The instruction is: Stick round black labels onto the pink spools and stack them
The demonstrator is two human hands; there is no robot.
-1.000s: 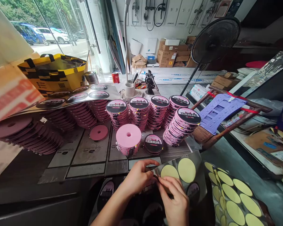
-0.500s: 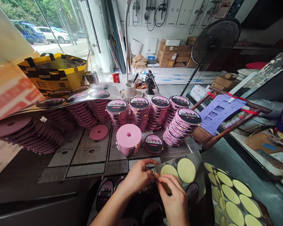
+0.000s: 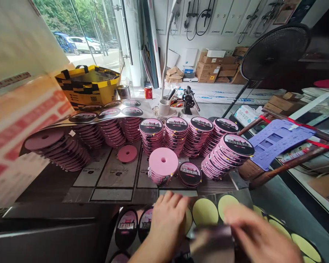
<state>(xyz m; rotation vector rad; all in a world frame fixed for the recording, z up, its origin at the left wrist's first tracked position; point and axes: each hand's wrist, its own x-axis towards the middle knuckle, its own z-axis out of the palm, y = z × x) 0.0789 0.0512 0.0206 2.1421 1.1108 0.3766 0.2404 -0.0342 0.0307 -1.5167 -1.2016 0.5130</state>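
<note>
My left hand (image 3: pixel 171 215) is closed over the sticker sheet (image 3: pixel 242 196), its back toward me and its fingers bent at the sheet's upper part. My right hand (image 3: pixel 263 233) is off to the right, smeared by motion, its thumb and fingers drawn together. At its fingertips is a blurred pale flap (image 3: pixel 212 244) with a dark upper edge; I cannot tell whether it is a sticker or part of the sheet. Round yellow backings (image 3: pixel 205 212) show between the hands. Printed black-and-pink round stickers (image 3: pixel 127 223) lie left of my left hand.
Stacks of pink foam spools (image 3: pixel 150 135) with printed tops stand on the table, near a plain-topped stack (image 3: pixel 163 162) and a single pink disc (image 3: pixel 127 153). More stickers (image 3: pixel 132 111) lie at the back left. A purple stool seat (image 3: pixel 281 140) and a fan (image 3: pixel 274 53) stand right.
My right hand has swung right, away from my left, with the blurred flap appearing at its fingertips. My left hand has turned its back up. The view has shifted left.
</note>
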